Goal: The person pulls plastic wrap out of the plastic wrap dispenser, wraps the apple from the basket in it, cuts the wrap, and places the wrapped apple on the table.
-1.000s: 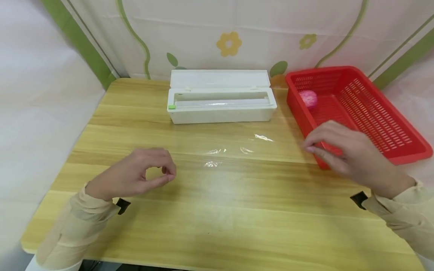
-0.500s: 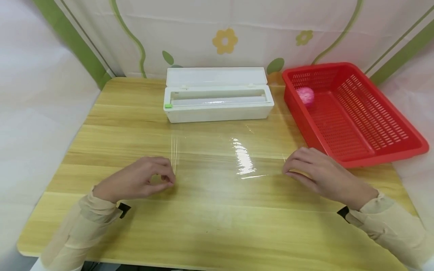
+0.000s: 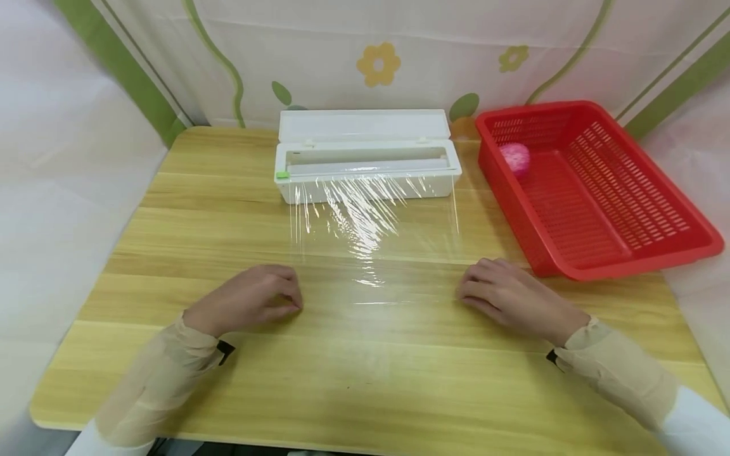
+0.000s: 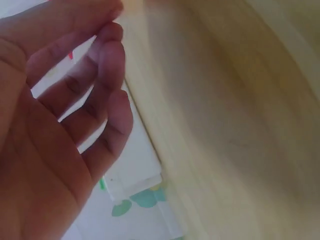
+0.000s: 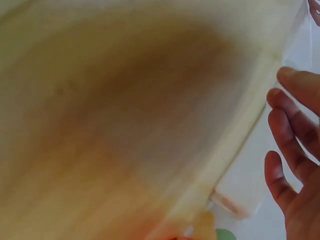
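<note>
A sheet of clear plastic wrap (image 3: 365, 234) stretches from a white dispenser box (image 3: 365, 125) toward me, creased and shiny near the box. Its near edge spans the space between my hands. My left hand (image 3: 251, 299) pinches the left corner between thumb and index finger, and my right hand (image 3: 516, 297) pinches the right corner. The other fingers of the left hand (image 4: 65, 105) are loosely bent in its wrist view. In the right wrist view, thumb and index fingertip of the right hand (image 5: 300, 140) meet at the film. The box's lid stands open, showing the white roll inside.
A red plastic basket (image 3: 604, 221) stands to the right, close to my right hand, with a pink ball (image 3: 515, 159) in it. A green slider (image 3: 282, 175) sits at the box's left end. Behind the wooden table (image 3: 342, 392) hangs a flower-patterned curtain (image 3: 428, 57).
My right hand has come left and down from over the basket's edge. My left hand has moved slightly right and nearer. The wrap now shows creased and taut from the box.
</note>
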The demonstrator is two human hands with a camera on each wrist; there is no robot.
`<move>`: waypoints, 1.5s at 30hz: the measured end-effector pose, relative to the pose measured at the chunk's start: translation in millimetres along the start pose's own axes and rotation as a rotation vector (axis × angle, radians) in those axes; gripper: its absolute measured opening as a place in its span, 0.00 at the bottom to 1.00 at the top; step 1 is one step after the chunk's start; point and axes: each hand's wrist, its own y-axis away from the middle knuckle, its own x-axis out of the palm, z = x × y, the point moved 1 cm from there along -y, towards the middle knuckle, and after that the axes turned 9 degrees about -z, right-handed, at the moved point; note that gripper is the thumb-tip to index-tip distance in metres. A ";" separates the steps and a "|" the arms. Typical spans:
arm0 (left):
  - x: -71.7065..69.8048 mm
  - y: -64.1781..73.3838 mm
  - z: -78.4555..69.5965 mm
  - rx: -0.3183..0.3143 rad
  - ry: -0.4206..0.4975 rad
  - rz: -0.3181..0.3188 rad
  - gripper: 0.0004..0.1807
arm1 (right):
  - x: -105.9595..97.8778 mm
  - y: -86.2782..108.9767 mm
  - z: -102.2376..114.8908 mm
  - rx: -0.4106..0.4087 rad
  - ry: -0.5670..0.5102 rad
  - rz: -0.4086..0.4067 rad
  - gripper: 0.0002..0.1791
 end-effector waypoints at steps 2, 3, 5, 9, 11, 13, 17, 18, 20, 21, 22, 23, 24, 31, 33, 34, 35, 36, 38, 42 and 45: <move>1.8 -1.7 -0.1 -0.020 -0.001 0.010 0.07 | 5.1 0.0 -0.9 0.010 -0.003 0.017 0.07; 2.6 -2.4 0.1 -0.031 0.002 0.012 0.06 | 7.2 0.0 -1.2 0.018 -0.003 0.024 0.10; 3.8 -3.8 0.1 -0.054 0.010 0.015 0.06 | 10.7 0.1 -1.7 0.039 0.006 0.039 0.10; 6.4 -4.5 1.6 -0.096 0.034 0.004 0.06 | 13.5 -0.2 -2.3 0.083 0.034 0.053 0.08; 7.6 -4.6 2.4 -0.117 0.036 -0.002 0.06 | 13.4 -0.3 -2.1 0.108 0.041 0.052 0.07; 9.2 -4.4 3.5 -0.132 0.031 -0.008 0.06 | 12.9 -0.3 -1.3 0.132 0.037 0.048 0.07; 11.8 -5.2 3.9 -0.147 0.007 -0.023 0.06 | 11.8 -0.1 1.3 0.165 0.011 0.031 0.10; 12.4 -5.4 4.0 -0.146 0.000 -0.027 0.07 | 11.6 -0.2 2.0 0.164 0.011 0.026 0.10; 12.8 -6.0 3.6 -0.145 -0.017 -0.036 0.07 | 11.2 -0.4 2.7 0.155 0.019 0.017 0.11; 12.9 -6.3 3.5 -0.147 -0.026 -0.039 0.08 | 11.1 -0.5 2.8 0.149 0.026 0.012 0.12; 12.8 -6.6 3.2 -0.146 -0.033 -0.040 0.08 | 11.0 -0.6 2.8 0.140 0.033 0.007 0.12; 12.7 -6.7 2.9 -0.146 -0.040 -0.041 0.08 | 10.9 -0.5 2.7 0.132 0.040 0.005 0.12; 12.5 -6.8 2.4 -0.147 -0.047 -0.041 0.08 | 10.8 -0.3 2.5 0.120 0.049 0.004 0.12; 10.5 -6.9 -3.8 -0.157 -0.113 -0.051 0.06 | 9.2 5.3 3.3 0.066 0.099 0.006 0.18; 9.9 -6.9 -6.3 -0.153 -0.126 -0.056 0.05 | 8.6 7.0 4.2 0.060 0.111 -0.002 0.18; 9.7 -6.8 -7.3 -0.152 -0.133 -0.060 0.05 | 8.3 7.7 4.5 0.060 0.116 -0.008 0.17; 9.5 -6.8 -8.2 -0.151 -0.141 -0.066 0.05 | 8.1 8.1 4.7 0.061 0.119 -0.015 0.16; 9.5 -6.9 -8.8 -0.148 -0.152 -0.074 0.04 | 8.0 8.6 4.9 0.064 0.121 -0.021 0.16; 9.9 -6.9 -9.3 -0.142 -0.172 -0.086 0.05 | 8.0 9.5 5.2 0.069 0.121 -0.032 0.15; 12.9 -6.8 -8.4 -0.117 -0.211 -0.117 0.06 | 7.7 12.3 5.4 0.089 0.119 -0.027 0.16; 15.6 -6.1 -7.3 -0.100 -0.227 -0.133 0.08 | 7.0 15.4 5.0 0.112 0.100 -0.001 0.15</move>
